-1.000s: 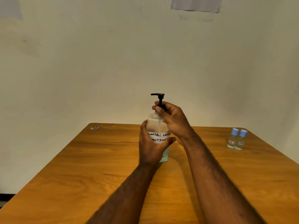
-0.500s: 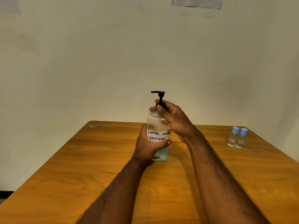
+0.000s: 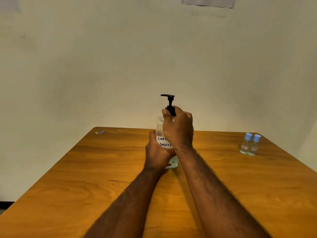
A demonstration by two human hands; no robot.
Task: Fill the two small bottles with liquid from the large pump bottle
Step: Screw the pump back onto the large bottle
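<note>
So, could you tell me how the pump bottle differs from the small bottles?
The pump bottle is far bigger than the small bottles. It has a black pump; they have blue caps. The left hand and right hand hold it; they stand untouched. All are clear and upright.

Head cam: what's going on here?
A person is working on the pump bottle, which stands upright mid-table. The left hand grips its body and the right hand grips the black collar under the pump head, probably to unscrew it. The two small bottles stand side by side at the table's far right, blue caps on, well apart from both hands. No filling is under way.
</note>
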